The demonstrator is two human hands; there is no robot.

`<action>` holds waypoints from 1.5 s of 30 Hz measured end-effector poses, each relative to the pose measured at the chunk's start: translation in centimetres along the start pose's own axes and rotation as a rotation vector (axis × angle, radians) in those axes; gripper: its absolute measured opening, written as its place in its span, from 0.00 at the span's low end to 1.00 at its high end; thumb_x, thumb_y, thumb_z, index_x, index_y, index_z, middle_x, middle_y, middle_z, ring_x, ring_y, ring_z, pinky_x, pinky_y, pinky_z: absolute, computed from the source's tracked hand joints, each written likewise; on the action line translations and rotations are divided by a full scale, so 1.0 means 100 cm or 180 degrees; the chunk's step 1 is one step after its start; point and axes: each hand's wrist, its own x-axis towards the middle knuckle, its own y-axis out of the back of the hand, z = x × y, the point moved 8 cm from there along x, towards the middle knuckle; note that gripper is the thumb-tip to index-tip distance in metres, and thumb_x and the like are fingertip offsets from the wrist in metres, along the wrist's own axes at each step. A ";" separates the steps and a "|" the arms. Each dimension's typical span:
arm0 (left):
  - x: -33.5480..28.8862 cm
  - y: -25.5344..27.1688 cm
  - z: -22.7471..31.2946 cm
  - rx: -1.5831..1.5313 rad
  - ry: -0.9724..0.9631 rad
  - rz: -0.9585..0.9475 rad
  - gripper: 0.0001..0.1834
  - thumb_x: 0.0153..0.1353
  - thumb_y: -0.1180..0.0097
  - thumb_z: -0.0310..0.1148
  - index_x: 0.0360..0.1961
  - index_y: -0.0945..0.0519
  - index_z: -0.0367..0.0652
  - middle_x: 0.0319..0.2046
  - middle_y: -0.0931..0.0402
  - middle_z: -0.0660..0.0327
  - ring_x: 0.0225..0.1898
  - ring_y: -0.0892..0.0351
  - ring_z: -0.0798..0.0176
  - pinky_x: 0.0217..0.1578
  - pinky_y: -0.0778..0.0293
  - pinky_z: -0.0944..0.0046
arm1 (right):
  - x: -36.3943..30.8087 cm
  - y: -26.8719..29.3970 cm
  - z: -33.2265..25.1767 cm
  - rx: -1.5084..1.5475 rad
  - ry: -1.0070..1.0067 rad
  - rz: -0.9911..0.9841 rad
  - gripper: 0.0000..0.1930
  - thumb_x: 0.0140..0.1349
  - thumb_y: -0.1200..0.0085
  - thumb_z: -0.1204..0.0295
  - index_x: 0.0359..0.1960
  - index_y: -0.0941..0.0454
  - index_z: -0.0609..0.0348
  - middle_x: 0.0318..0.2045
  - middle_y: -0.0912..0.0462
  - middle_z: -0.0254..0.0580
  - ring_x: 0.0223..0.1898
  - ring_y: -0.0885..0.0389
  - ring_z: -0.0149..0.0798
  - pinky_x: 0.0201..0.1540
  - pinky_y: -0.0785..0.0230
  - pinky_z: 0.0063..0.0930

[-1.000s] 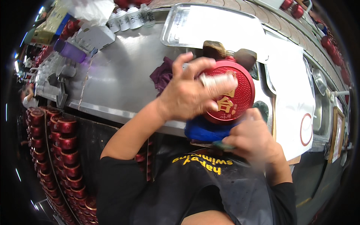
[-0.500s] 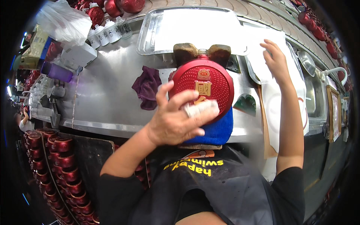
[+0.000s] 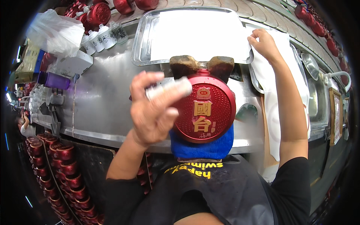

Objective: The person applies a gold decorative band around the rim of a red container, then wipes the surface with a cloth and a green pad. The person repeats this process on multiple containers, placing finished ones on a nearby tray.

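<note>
A round red bottle [image 3: 187, 123] with raised gold lettering lies face up. Its short neck sits between two worn dark blocks [image 3: 221, 67], and a blue cloth [image 3: 202, 150] is under its near side. My left hand [image 3: 152, 108], smeared by motion, is raised at the bottle's left side, fingers apart, white wrapping on some of them. Farther off to the right, my right hand [image 3: 264, 44] has its fingers pinched together over a white sheet [image 3: 279, 45], near the tray's corner. Whatever lies between those fingertips is too small to make out.
A metal tray [image 3: 140, 48] with bright white paper stands beyond the blocks. White dropper bottles [image 3: 107, 37], a plastic bag [image 3: 56, 32] and a purple bottle [image 3: 54, 80] are at the left. A sink [image 3: 317, 101] is at the right; red bottles [image 3: 69, 165] are stacked lower left.
My left hand has lifted off the bottle's face and moved left, uncovering the lettering. My right hand has moved slightly away and left, its fingers drawing together.
</note>
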 end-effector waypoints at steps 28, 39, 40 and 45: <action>0.114 -0.109 -0.144 -0.0651 0.1540 -0.1194 0.16 0.55 0.41 0.40 0.31 0.18 0.34 0.33 0.20 0.49 0.35 0.20 0.56 0.40 0.24 0.57 | 0.031 -0.018 -0.062 0.2205 -0.0615 -0.0765 0.14 0.64 0.38 0.58 0.47 0.17 0.48 0.37 0.19 0.21 0.39 0.27 0.21 0.41 0.40 0.24; 0.094 -0.039 -0.178 -0.0849 0.2019 -0.0404 0.14 0.57 0.40 0.37 0.23 0.24 0.37 0.18 0.29 0.65 0.23 0.32 0.71 0.27 0.33 0.65 | 0.001 0.002 0.000 0.1400 -0.0548 -0.0170 0.07 0.63 0.42 0.68 0.34 0.21 0.58 0.41 0.22 0.34 0.43 0.27 0.30 0.49 0.35 0.25; 0.096 -0.022 -0.180 -0.0739 0.1840 -0.0364 0.14 0.57 0.41 0.37 0.23 0.24 0.37 0.18 0.30 0.66 0.23 0.34 0.71 0.27 0.34 0.64 | 0.001 0.001 0.002 0.1191 -0.0475 -0.0153 0.08 0.65 0.41 0.67 0.35 0.20 0.58 0.45 0.22 0.35 0.46 0.26 0.31 0.54 0.36 0.25; 0.067 0.055 -0.215 0.0617 0.2280 -0.0206 0.16 0.55 0.42 0.41 0.24 0.22 0.36 0.21 0.23 0.59 0.27 0.26 0.61 0.34 0.29 0.58 | 0.001 -0.003 0.004 0.1299 -0.0436 -0.0169 0.10 0.60 0.43 0.68 0.35 0.21 0.65 0.49 0.22 0.45 0.51 0.25 0.41 0.58 0.34 0.33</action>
